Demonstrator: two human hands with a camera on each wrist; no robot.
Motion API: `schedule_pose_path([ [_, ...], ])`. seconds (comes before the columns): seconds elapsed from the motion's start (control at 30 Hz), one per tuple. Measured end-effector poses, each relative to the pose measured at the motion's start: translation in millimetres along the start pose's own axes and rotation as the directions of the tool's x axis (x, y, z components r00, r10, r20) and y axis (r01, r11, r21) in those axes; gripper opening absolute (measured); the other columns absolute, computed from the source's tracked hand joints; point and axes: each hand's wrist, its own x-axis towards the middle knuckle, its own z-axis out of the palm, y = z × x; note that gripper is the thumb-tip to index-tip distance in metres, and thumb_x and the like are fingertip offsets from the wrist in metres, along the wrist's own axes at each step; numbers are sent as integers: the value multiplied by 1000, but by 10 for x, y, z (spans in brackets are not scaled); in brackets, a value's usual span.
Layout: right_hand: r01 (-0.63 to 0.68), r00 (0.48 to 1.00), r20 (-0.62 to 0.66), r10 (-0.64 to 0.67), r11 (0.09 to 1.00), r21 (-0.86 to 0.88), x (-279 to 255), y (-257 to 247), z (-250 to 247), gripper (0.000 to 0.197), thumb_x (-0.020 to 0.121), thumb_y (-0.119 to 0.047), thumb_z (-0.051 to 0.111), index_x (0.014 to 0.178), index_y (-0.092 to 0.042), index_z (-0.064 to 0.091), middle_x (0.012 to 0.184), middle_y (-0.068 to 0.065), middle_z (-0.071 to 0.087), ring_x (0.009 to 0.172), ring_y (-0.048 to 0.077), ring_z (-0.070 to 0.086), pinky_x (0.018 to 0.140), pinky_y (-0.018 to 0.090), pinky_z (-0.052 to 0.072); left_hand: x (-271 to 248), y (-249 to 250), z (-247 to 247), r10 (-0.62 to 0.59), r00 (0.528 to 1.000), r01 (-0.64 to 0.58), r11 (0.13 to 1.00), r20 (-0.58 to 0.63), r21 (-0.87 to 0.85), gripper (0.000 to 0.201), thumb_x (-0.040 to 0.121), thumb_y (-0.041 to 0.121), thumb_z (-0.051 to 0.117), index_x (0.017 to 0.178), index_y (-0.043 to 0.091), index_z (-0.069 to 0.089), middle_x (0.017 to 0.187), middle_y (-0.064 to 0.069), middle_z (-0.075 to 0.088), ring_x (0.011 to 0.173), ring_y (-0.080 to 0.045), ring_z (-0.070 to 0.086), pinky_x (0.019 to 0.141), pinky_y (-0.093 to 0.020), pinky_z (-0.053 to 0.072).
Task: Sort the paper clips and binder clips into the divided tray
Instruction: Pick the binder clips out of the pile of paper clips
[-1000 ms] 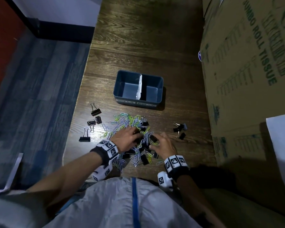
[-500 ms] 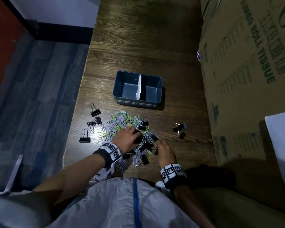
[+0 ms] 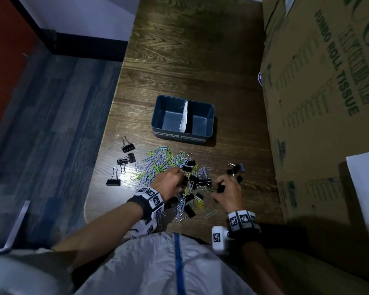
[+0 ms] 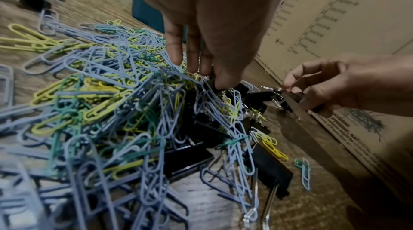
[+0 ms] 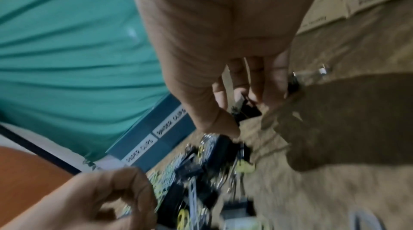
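The blue divided tray [image 3: 158,111] stands on the wooden table with both halves bare; its front labels show in the right wrist view [image 5: 154,133]. In front of it lies a tangled pile of coloured paper clips [image 3: 160,162] [image 4: 107,92] mixed with black binder clips [image 3: 202,182]. My left hand [image 3: 168,184] reaches down into the pile, its fingertips [image 4: 221,82] pinched together on a black binder clip. My right hand [image 3: 228,190] is at the pile's right edge, and its curled fingers [image 5: 257,82] pinch a black binder clip [image 3: 221,188] [image 5: 245,110].
Three binder clips [image 3: 127,147] lie apart at the left near the table edge, and a few more binder clips [image 3: 235,168] lie at the right. A large cardboard box [image 3: 320,92] walls off the right side. Bare wood stretches behind the tray.
My right hand has drawn out of the pile to the right with a black binder clip in its fingers. The left hand stays in the pile, fingers shifted slightly.
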Motion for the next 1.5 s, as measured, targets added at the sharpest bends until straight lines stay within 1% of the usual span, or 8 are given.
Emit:
schedule_pose_path([
  [0.2,83,993,86,-81,996,-20,22,-38,-146,38,70,-7,83,95,-24,60,105,-4,55,97,14,53,77,30,44,83,84,46,85,993,-95,986,82,134,63,84,39,65,138,19,39,137,-10,42,121,-26,44,92,-42,48],
  [0.3,54,994,92,-57,998,31,41,-33,-117,38,68,-6,83,87,-29,60,105,-4,58,100,17,57,85,34,49,158,186,72,121,991,-128,982,61,137,61,89,39,58,141,18,36,137,-8,41,120,-25,42,95,-42,46],
  [0.6,-181,930,-306,203,979,98,268,303,-233,28,72,-9,83,82,-25,62,107,15,58,98,35,60,83,35,46,447,473,23,-86,966,68,994,243,82,63,80,15,72,134,22,41,139,-14,34,122,-36,41,97,-49,46],
  [0.87,-104,926,-362,107,994,27,245,345,1,24,78,-11,76,96,-23,65,111,8,54,98,31,60,82,41,54,279,240,37,-25,999,23,996,-24,-89,53,79,-6,63,123,19,48,112,-7,56,83,-22,58,72,-31,56],
  [1.0,120,975,-184,-125,992,-35,173,222,270,28,80,-10,74,101,-25,63,109,1,55,93,25,62,74,44,57,52,30,-159,-41,977,11,990,-207,-144,37,83,3,61,117,16,56,105,-2,58,82,-17,57,66,-30,56],
  [1.17,105,994,3,-106,983,-151,141,153,469,58,80,-19,79,132,-26,55,127,6,47,114,27,52,88,41,51,-520,-469,-212,-219,916,151,964,-335,-217,34,81,5,67,110,20,58,101,1,64,87,-14,56,69,-30,54],
  [1.33,71,997,2,-71,981,-183,176,106,529,55,82,-22,78,131,-28,54,131,1,45,117,23,50,89,45,53,-1254,-986,-63,-569,803,484,796,-179,-364,20,83,24,63,93,34,49,90,6,61,76,-15,58,70,-36,54],
  [1.5,66,998,-5,-69,976,-207,176,58,541,55,84,-16,74,132,-29,51,139,3,43,118,27,54,86,45,55,-1543,-1079,20,-585,781,529,805,-219,-268,10,88,21,60,91,30,58,94,5,58,84,-14,55,70,-34,50],
])
